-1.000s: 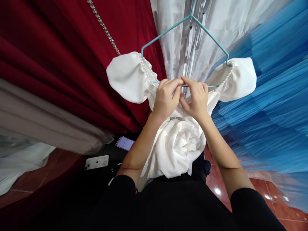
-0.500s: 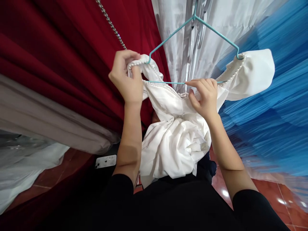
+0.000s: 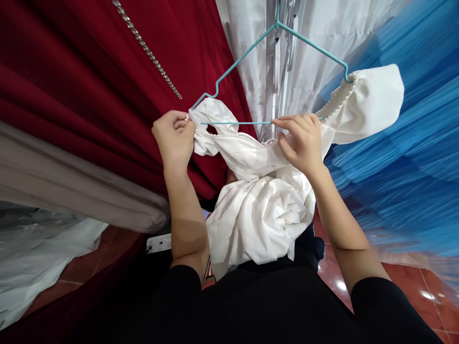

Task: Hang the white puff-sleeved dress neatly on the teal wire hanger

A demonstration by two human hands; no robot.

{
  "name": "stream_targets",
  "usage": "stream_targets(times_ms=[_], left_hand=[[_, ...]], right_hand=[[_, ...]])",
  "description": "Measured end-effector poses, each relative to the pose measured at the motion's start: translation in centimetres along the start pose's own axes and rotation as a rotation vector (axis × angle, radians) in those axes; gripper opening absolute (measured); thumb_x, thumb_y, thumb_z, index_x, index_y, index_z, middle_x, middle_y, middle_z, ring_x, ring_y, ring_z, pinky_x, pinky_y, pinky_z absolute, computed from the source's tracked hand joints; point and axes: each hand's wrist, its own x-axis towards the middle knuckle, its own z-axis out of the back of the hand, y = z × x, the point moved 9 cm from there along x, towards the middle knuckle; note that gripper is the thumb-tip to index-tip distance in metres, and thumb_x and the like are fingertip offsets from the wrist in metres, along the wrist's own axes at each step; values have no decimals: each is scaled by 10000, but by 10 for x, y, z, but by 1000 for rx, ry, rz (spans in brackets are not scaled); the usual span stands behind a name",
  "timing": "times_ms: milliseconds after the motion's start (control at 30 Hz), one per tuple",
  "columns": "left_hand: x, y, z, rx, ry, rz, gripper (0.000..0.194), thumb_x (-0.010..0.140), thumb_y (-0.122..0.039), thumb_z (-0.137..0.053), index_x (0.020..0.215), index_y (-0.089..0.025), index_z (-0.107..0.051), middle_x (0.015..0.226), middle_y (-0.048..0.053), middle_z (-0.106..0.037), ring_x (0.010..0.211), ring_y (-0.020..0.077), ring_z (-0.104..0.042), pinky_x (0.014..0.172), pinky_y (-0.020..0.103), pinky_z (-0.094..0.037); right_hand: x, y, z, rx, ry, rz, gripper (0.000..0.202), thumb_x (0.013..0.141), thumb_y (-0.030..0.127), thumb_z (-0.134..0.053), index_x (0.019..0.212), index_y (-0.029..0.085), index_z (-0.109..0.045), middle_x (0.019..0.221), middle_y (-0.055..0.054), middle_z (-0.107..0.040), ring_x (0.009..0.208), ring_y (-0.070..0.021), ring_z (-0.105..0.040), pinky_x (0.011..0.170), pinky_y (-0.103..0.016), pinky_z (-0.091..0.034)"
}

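A white dress (image 3: 265, 210) with pearl-beaded edges lies bunched in my lap, its upper part raised on a light blue hanger (image 3: 247, 51). The right strap hangs in the notch at the hanger's right end. My left hand (image 3: 175, 136) pinches the beaded edge of the left strap, beside the hanger's left tip, which lies outside the notch there. With thumb and forefinger near the lower bar, my right hand (image 3: 301, 143) grips the hanger's thin crossbar at its middle.
Red fabric (image 3: 107, 95) with a beaded chain (image 3: 150, 52) hangs at the left, grey fabric below it. Blue tulle (image 3: 405, 167) fills the right side. White fabric and metal rails stand behind the hanger. A white phone (image 3: 158, 243) rests at the lower left.
My left hand has moved left and down with the strap, off the hanger's notch towards its tip, which now shows. The hanger has shifted slightly left; my right hand keeps its hold.
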Motion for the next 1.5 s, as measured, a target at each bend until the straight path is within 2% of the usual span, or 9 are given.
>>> stream_targets(times_ms=[133,367,533,667,767,1000,1100,1233,1500], left_hand=[[-7,-1,6,78,89,13,298,743,136,-644,842,-95,-806,625,-65,-681,599,126,-659,560,216,-502],[-5,-6,33,181,-108,-184,286,657,94,-642,784,-112,-793,609,-82,-599,585,75,-514,571,225,-365],[-34,-1,6,140,83,-340,229,706,-22,-614,799,-172,-761,654,-39,-591,597,117,-501,595,280,-380],[-89,-43,-21,23,69,-766,198,893,-103,-620,820,-233,-751,850,9,-738,790,186,-671,775,350,-522],[-117,-69,-46,8,49,-925,203,988,-170,-624,882,-270,-766,1042,12,-788,974,227,-720,944,418,-548],[-104,-80,-98,85,216,-727,208,1092,-247,-569,1201,-258,-746,1152,49,-791,1102,264,-712,1139,458,-495],[-106,-80,-98,103,228,-721,230,1099,-239,-546,1180,-265,-760,1128,45,-781,1096,262,-709,1139,454,-490],[-104,-77,-91,147,242,-710,250,1075,-205,-535,1162,-265,-762,1097,59,-742,1103,288,-700,1144,508,-480],[-109,-82,-80,150,246,-698,236,1045,-156,-552,1130,-258,-746,1022,69,-692,1071,310,-676,1140,539,-452]], right_hand=[[0,-4,0,10,24,-10,313,1032,232,-527,1282,296,-704,1235,-28,-784,1086,-256,-706,1143,-556,-485],[5,1,3,16,65,-29,335,1013,221,-530,1277,290,-722,1228,-37,-791,1077,-257,-705,1120,-549,-507],[4,0,0,23,67,-60,347,1010,227,-530,1277,287,-744,1227,-40,-798,1065,-255,-707,1138,-556,-501],[5,0,-6,38,91,-73,356,1022,243,-524,1307,286,-733,1264,-49,-786,1126,-272,-704,1180,-582,-473],[5,4,-7,55,100,-62,343,1042,253,-521,1324,288,-712,1290,-51,-778,1144,-277,-705,1177,-584,-472],[2,9,1,53,121,-107,300,1060,307,-519,1278,299,-724,1280,-51,-792,1184,-287,-718,1192,-584,-479],[7,3,35,3,-64,-102,265,1097,349,-497,1227,315,-725,1234,-61,-779,1208,-306,-720,1165,-608,-494],[11,-19,101,-176,-489,-75,332,983,494,-773,1222,266,-738,1233,-138,-759,1250,-347,-690,1146,-588,-499],[33,-69,119,-172,-367,-289,163,829,84,-749,934,187,-817,887,-86,-835,796,-204,-764,727,-368,-558]])
